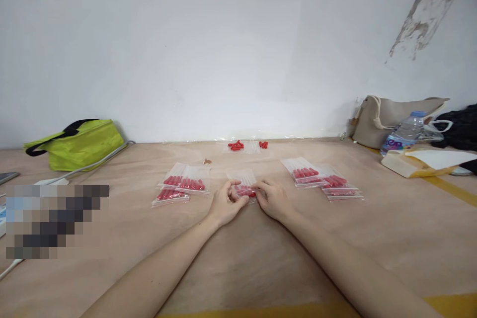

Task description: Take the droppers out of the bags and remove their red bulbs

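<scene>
A small clear zip bag lies on the table between my hands, holding clear sticks with red ends in a row. My left hand is curled at its left edge, thumb and fingers closed on the plastic near the red ends. From the other side, my right hand pinches the bag's right edge. The lower part of the bag is partly covered by my fingers. Similar filled bags lie in overlapping piles, one pile to the left and another pile to the right.
Farther back, loose red pieces rest on a clear bag, with a few more red pieces beside them. A lime-green bag sits at left by a cable. At right are a beige bag, a water bottle and a tissue pack.
</scene>
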A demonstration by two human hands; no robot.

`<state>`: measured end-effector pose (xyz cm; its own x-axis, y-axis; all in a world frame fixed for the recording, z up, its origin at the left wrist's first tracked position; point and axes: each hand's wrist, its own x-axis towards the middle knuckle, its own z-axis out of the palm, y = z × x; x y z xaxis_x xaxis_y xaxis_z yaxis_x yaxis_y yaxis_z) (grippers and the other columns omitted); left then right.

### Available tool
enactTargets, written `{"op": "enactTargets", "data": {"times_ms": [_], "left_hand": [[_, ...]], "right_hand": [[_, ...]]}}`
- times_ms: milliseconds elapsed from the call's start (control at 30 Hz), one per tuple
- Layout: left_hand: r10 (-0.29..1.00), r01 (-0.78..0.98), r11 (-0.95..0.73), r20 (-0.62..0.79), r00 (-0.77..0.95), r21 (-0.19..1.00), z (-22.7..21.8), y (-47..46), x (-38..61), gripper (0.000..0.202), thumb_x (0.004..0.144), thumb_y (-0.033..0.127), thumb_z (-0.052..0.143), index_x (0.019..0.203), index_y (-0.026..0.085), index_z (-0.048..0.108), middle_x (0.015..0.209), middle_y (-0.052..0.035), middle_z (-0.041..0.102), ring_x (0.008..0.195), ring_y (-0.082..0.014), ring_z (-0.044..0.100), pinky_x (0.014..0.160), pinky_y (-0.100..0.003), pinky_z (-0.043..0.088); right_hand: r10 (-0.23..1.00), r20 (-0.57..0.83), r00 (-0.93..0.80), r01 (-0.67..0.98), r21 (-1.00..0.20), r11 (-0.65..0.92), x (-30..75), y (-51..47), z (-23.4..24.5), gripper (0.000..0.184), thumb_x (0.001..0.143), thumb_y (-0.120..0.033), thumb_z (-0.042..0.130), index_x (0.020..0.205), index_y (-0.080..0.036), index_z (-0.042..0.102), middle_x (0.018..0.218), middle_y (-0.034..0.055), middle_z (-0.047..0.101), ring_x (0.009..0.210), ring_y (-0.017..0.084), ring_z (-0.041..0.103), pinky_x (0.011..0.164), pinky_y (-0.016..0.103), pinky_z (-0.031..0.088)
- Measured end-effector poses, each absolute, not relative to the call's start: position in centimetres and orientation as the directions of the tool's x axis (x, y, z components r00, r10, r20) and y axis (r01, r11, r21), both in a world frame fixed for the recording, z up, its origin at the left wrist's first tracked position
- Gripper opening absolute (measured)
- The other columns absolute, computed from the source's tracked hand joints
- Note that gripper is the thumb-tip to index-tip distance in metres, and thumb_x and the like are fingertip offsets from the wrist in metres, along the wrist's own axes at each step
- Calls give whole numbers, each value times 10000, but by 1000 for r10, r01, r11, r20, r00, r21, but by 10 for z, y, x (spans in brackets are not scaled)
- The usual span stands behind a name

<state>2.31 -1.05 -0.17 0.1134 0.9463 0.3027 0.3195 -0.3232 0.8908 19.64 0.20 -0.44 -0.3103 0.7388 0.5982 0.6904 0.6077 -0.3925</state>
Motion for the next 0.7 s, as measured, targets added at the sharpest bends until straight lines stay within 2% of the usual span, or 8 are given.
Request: {"op": "enactTargets", "data": {"times_ms": [133,233,333,400,467,533,633,700], "left_hand": [[918,398,-380,395,47,835,4,-10,18,291,739,368,557,937,155,562,496,80,388,478,-89,405,510,-209,331],[871,579,-394,492,-13,713,5,-6,13,210,707,293,582,871,164,596,643,20,519,653,-136,513,636,-257,403],[823,703,-435,564,59,562,7,-5,9,182,697,236,589,868,183,618,861,-36,588,878,-191,535,807,-338,413],[799,725,-508,570,193,466,8,-6,7,233,725,286,587,940,201,617,1006,-58,580,995,-211,511,888,-373,392],[769,713,-593,525,364,373,9,-9,5,371,742,376,584,1076,215,576,1184,-79,516,1128,-235,445,957,-398,354],[745,692,-652,431,509,310,10,-10,5,479,770,431,546,1203,235,493,1308,-78,429,1221,-248,362,1000,-418,316],[729,677,-681,351,588,280,9,-12,5,447,830,393,468,1259,270,434,1317,-50,437,1220,-225,375,1002,-409,320],[725,679,-681,381,573,274,9,-12,7,401,840,346,457,1233,263,460,1257,-42,497,1164,-205,433,985,-386,340]], "right_hand": [[729,600,-330,579,-481,659,209,13,-7,241,768,-83,443,828,-203,643,843,41,602,786,147,557,722,267,426],[719,569,-399,424,-581,695,221,22,-7,228,759,-90,447,775,-196,648,844,40,612,807,142,573,753,279,446],[717,493,-492,250,-709,659,230,28,-7,191,784,-171,459,749,-191,646,831,39,637,796,141,599,750,292,468],[716,451,-533,182,-765,618,233,30,-8,171,785,-239,490,740,-194,648,832,36,658,811,150,610,767,306,470],[751,452,-482,211,-772,600,234,32,-9,143,758,-285,537,753,-202,654,825,31,671,813,159,611,774,317,465],[814,513,-271,370,-725,580,233,32,-9,138,696,-310,607,765,-199,651,797,32,666,775,168,599,735,315,461],[823,567,31,604,-667,437,230,29,-9,165,630,-333,663,669,-178,621,651,17,619,615,149,547,581,267,427],[852,524,-12,619,-665,417,227,25,-7,219,658,-365,641,569,-172,590,539,-5,565,517,119,493,503,234,376]]}}
